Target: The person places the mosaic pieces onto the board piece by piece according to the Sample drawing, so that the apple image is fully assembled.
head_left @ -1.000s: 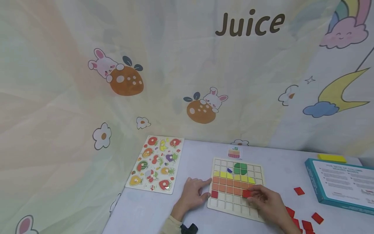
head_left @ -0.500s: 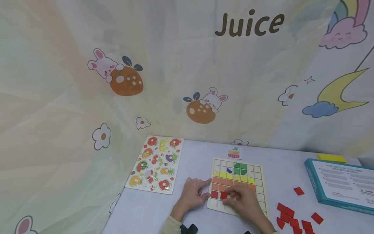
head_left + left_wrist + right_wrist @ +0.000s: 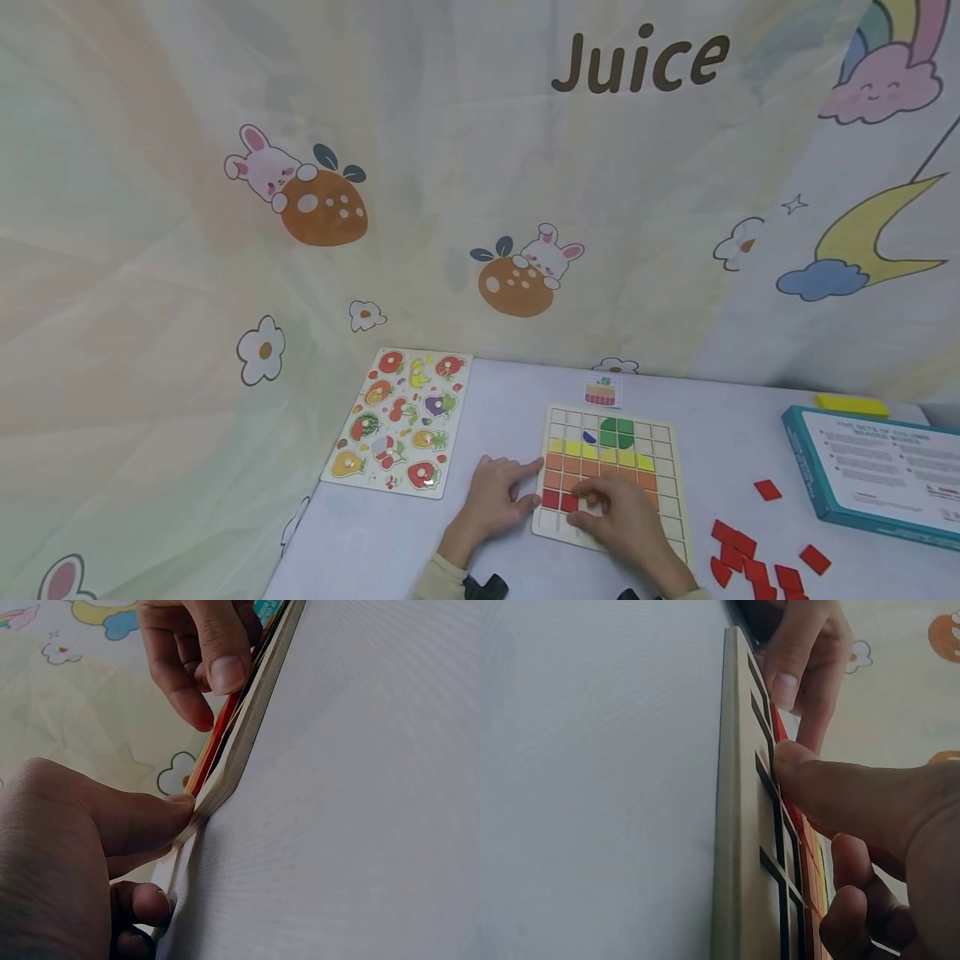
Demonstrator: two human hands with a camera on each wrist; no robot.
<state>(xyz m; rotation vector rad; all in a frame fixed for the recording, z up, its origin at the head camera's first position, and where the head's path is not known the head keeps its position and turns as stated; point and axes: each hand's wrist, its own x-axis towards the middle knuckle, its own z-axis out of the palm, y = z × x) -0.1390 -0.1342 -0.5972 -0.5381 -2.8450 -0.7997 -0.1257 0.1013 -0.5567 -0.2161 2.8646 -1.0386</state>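
Note:
A pale gridded board (image 3: 570, 527) lies on the table, holding a yellow row, two orange rows, a green shape (image 3: 617, 433) and a small blue piece (image 3: 589, 437). My left hand (image 3: 491, 497) rests against its left edge, index finger extended and thumb lower down. My right hand (image 3: 626, 518) pinches a red square tile (image 3: 569, 502) between thumb and index finger, low over the board. That tile is beside another red tile (image 3: 551, 498) in the row under the orange. In the right wrist view, my right thumb (image 3: 799, 761) touches the red piece. Fingers hide part of the lower rows.
Several loose red tiles (image 3: 756, 572) lie right of the board. A teal-edged box (image 3: 885, 475) stands farther right with a yellow block (image 3: 852, 406) behind it. A fruit puzzle board (image 3: 397, 425) is at the left, and a small picture card (image 3: 603, 390) lies behind the grid.
My right hand has carried the red tile leftward across the board and lowered it beside the first red tile. The left hand has stayed at the board's edge.

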